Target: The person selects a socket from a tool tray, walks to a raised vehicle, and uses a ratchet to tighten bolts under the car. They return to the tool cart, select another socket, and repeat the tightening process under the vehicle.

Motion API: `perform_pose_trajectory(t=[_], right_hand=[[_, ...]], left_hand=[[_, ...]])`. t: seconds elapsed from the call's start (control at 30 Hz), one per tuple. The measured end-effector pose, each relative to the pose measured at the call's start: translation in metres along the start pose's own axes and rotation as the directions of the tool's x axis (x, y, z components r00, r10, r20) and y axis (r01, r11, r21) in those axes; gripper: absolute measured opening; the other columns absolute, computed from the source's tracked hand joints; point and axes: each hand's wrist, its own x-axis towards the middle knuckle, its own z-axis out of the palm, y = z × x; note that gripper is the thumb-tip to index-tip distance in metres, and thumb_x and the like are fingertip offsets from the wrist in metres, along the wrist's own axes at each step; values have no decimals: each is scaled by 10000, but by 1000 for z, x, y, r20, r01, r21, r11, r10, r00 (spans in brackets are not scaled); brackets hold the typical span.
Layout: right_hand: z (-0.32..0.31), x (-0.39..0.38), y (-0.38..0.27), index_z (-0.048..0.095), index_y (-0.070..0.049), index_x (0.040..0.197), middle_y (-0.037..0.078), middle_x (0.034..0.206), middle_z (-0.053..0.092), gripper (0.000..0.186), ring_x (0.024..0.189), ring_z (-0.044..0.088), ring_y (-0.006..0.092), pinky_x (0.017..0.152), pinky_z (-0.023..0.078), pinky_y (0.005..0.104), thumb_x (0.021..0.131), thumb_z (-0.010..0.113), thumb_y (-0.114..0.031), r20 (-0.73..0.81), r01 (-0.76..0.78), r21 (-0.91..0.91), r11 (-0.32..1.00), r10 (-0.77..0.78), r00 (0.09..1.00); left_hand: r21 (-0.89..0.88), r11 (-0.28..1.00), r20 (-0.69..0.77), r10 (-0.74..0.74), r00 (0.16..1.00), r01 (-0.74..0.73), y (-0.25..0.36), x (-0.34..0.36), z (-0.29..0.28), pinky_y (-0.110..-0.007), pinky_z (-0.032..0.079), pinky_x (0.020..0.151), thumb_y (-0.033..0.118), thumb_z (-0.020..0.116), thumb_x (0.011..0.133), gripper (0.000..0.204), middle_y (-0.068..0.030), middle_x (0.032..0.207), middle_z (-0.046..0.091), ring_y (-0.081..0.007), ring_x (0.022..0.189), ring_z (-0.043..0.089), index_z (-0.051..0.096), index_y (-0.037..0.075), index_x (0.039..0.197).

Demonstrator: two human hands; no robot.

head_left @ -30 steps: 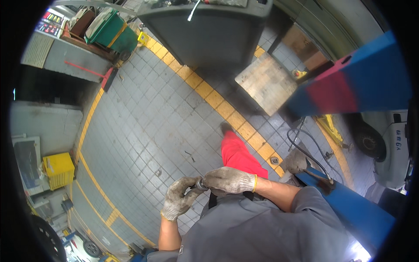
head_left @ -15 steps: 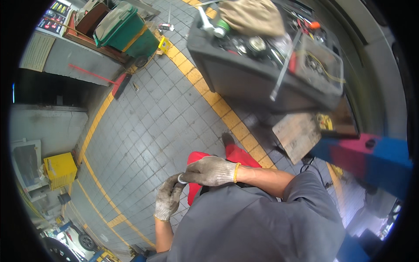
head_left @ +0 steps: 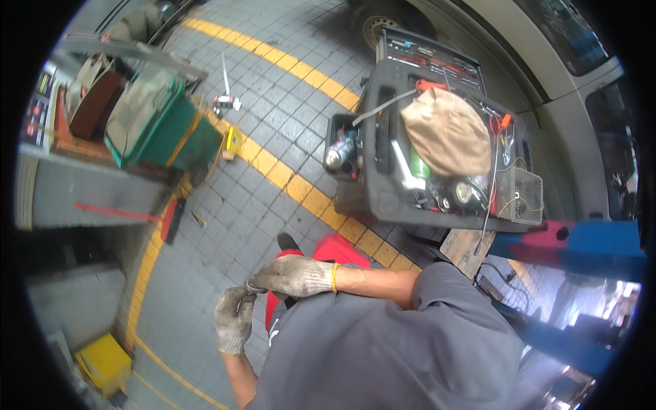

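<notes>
My left hand (head_left: 234, 319), in a soiled white knit glove, has bent fingers round a small dark metal piece (head_left: 251, 289) at the lower middle. My right hand (head_left: 294, 275), gloved alike with a yellow cuff, is curled over the same piece from the right; its fingertips cover much of it. Both hands are in front of my grey shirt, above my red trousers. Ahead of me stands a dark tool cart (head_left: 383, 206) carrying a beige cloth (head_left: 444, 133), hand tools, a clear plastic box (head_left: 519, 197) and an open tray of tools (head_left: 434, 58).
A van (head_left: 560, 34) stands behind the cart. A blue lift arm (head_left: 601, 249) and a wooden board (head_left: 461, 251) are at the right. At the left are a green wheeled bin (head_left: 147, 126), a red-handled broom (head_left: 123, 213) and a yellow crate (head_left: 102, 363). Yellow lines cross the tiled floor.
I have turned and stepped toward the cart, so its top and the van now show more fully. My joined hands sit lower left in the view, still on the small piece.
</notes>
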Motion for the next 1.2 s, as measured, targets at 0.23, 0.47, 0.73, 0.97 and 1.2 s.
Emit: perform_pose_trajectory(t=[0.23,0.47,0.73,0.97,1.2], right_hand=[[-92,89,46,650,-66,1106,65,742,562,272,616,609,195,560,483,377,1140,507,-295,-274,-103,221,970,163,948],[-223,149,98,676,-51,1184,29,737,590,541,602,600,143,579,532,335,1182,461,-547,-197,-147,884,445,637,745],[-349,166,119,621,44,1294,57,958,685,303,806,653,112,729,558,294,1111,646,-196,-728,229,676,700,683,61],[-403,131,142,744,-34,1118,93,918,732,213,749,701,185,692,572,345,958,825,-148,-674,-499,590,635,48,-737],[-455,104,203,728,-51,1136,116,918,716,317,826,713,345,755,576,465,893,864,-203,-550,-636,771,31,-468,-691]], left_hand=[[18,842,103,535,839,-539,30,243,-66,-452,591,873,-25,880,791,272,-102,1015,806,-339,957,756,789,69,1030],[-154,940,324,339,883,-304,79,459,-37,-368,562,1061,-15,678,1024,383,-148,1306,747,-253,1183,726,687,-9,1407],[-119,899,517,418,747,-421,157,666,0,-386,564,1104,36,700,1051,468,-167,1370,750,-240,1265,726,635,13,1514],[-182,872,745,423,516,-454,217,795,107,-379,587,1040,112,733,1053,426,-148,1312,769,-226,1203,739,673,37,1467],[-242,710,927,371,59,-662,304,891,197,-382,596,1047,180,750,1063,406,-159,1312,784,-252,1186,771,690,35,1438]])
